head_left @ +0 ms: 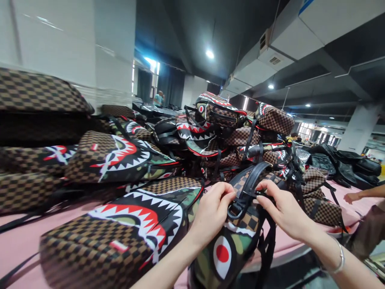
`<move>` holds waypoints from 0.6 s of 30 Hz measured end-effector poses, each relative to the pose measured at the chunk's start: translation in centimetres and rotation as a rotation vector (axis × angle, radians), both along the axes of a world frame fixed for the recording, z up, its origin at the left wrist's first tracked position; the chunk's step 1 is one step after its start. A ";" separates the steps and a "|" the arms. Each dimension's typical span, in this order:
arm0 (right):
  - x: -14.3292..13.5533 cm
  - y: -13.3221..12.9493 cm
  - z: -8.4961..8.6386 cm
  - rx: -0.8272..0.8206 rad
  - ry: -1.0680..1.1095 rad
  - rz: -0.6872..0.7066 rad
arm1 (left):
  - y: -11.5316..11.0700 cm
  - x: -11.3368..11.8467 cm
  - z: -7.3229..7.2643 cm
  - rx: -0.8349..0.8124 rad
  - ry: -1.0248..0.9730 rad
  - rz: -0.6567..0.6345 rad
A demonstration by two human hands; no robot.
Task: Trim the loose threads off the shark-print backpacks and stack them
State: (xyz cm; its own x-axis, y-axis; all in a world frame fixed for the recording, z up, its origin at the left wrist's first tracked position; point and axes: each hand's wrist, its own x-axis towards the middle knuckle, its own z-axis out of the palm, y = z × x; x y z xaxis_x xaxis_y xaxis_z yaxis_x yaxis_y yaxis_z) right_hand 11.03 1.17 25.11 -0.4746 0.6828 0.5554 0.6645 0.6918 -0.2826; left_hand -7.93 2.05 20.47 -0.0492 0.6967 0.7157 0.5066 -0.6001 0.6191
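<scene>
A checkered brown-and-black backpack (240, 237) with camouflage panels and a printed red-and-white eye lies in front of me. Its black top strap (249, 180) runs between my two hands, with a black metal ring (236, 209) at its lower end. On the strap's left side, my left hand (215, 204) is closed, thumb and fingertips pinching the bag's top by the ring. My right hand (276, 200) pinches a small dark piece at the strap's right side, too small to name. Further black straps (267, 245) hang below it.
Beside my left arm lies another shark-mouth backpack (120, 233). Several more are piled behind (222, 116) and at left (39, 92) on a pink-covered table (18, 249). Black bags (345, 164) lie at right. A co-worker's hand (356, 196) reaches in from the right edge.
</scene>
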 end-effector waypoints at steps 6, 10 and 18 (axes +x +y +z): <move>-0.6 0.1 1.3 0.192 -0.243 0.003 | 0.5 0.7 -0.5 0.006 -0.070 0.044; -1.2 0.1 1.7 0.283 -0.362 -0.013 | 0.2 0.9 -0.4 0.007 -0.087 0.029; -0.8 0.2 0.9 0.204 -0.241 0.025 | 1.1 -1.2 -1.6 -0.190 -0.581 -0.239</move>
